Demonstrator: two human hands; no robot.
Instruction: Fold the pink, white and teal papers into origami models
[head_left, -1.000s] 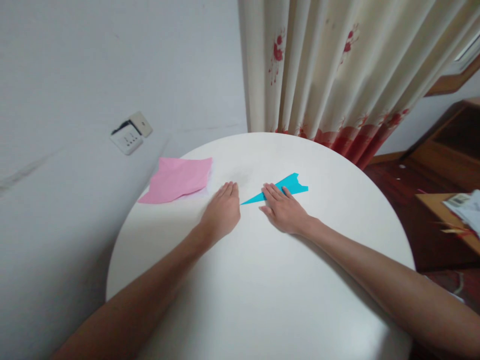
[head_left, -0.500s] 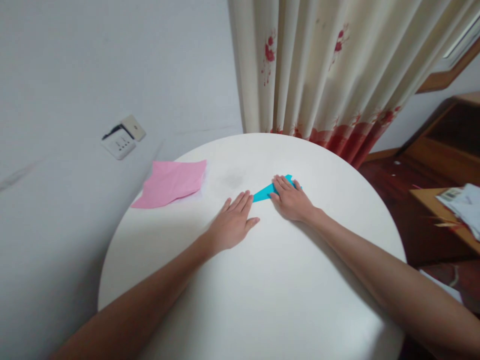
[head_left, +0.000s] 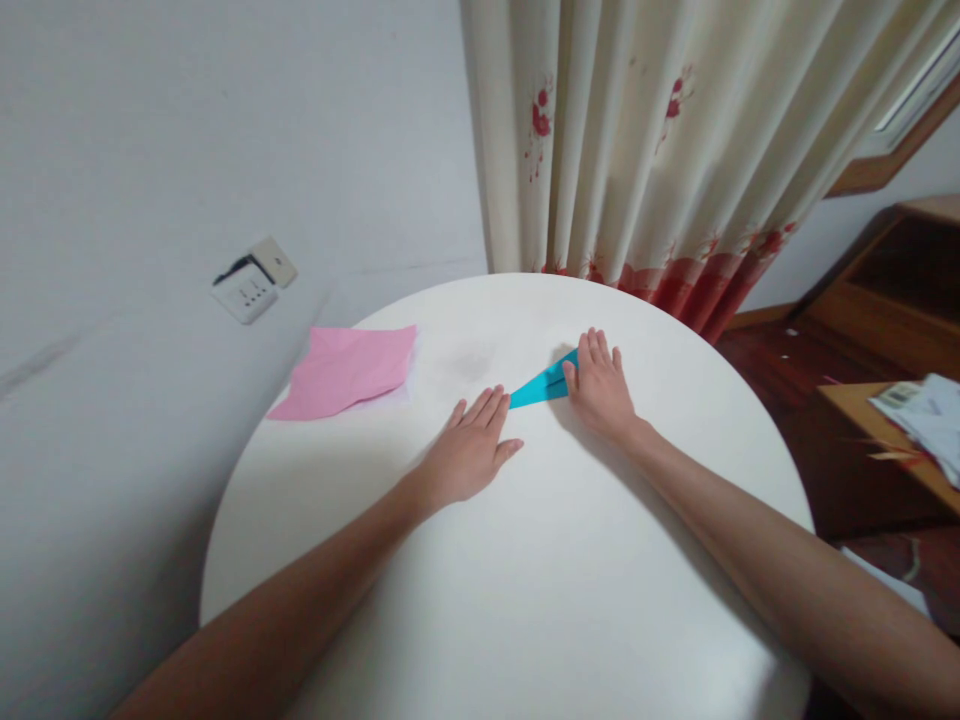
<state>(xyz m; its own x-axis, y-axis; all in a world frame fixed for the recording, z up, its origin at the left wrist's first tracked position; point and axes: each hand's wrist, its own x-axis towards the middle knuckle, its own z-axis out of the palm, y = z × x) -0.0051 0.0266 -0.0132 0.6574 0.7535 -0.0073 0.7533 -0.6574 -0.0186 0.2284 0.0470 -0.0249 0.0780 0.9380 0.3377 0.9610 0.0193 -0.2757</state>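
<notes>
Flat, open right hand (head_left: 602, 392) is pressed on the wide end of the folded turquoise paper wedge (head_left: 541, 385), mid-table on the round white table (head_left: 525, 580); nothing is gripped. Open left hand (head_left: 471, 452) rests at its tip. Even pressure along the crease is advised; pink paper sheet (head_left: 346, 368) lies apart

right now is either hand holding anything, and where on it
Nothing is gripped. The right hand lies flat on the wide end of the blue folded paper; the left hand rests flat at its pointed tip.
</notes>
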